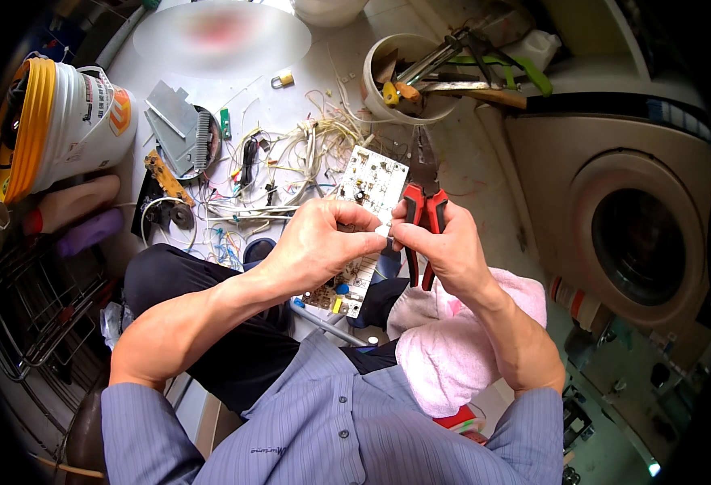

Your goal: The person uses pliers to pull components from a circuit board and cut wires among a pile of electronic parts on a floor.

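Observation:
My left hand (321,241) is closed in a pinch, thumb and forefinger meeting at a small white piece (383,230) whose kind I cannot make out. My right hand (451,249) holds pliers (425,199) with red and black handles, their dark jaws pointing away from me. Its thumb and forefinger also come together at the white piece, close to the left fingertips. Beneath both hands lies a long, pale circuit board (374,172) set with small components, slanting between my knees. My fingers partly cover its middle.
Tangled wires (299,158) spread over the floor ahead. A bucket of tools (369,89) stands beyond the pliers. To the left are a white bucket with yellow rims (81,133) and metal parts (174,121). A pink towel (444,360) hangs by my right forearm; a washing machine (525,186) stands right.

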### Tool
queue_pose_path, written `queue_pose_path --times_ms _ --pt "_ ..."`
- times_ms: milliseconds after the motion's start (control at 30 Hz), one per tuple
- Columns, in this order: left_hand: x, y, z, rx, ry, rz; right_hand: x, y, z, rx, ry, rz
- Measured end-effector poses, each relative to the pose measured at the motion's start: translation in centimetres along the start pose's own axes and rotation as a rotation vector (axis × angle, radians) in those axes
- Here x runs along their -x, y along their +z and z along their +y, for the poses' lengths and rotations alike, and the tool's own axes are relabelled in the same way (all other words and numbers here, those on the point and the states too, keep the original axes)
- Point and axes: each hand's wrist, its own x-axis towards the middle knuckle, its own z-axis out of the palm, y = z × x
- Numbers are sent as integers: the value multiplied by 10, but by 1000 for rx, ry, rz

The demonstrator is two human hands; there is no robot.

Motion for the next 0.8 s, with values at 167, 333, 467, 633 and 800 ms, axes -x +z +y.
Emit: queue_pose_path --times_ms 167,333,467,633,800 --pt "-4 1 -1 -146 12 9 -1 -1 2 38 -5 7" --pt "-5 1 -1 -87 -71 -48 -1 -3 3 15 50 -4" --pt "-5 2 1 -73 -93 -77 -1 -3 5 -6 68 -6" --pt "-5 3 -2 -106 -70 -72 0 -1 7 7 61 14" --pt "-5 4 -1 -238 15 -96 -2 -3 13 84 67 4"
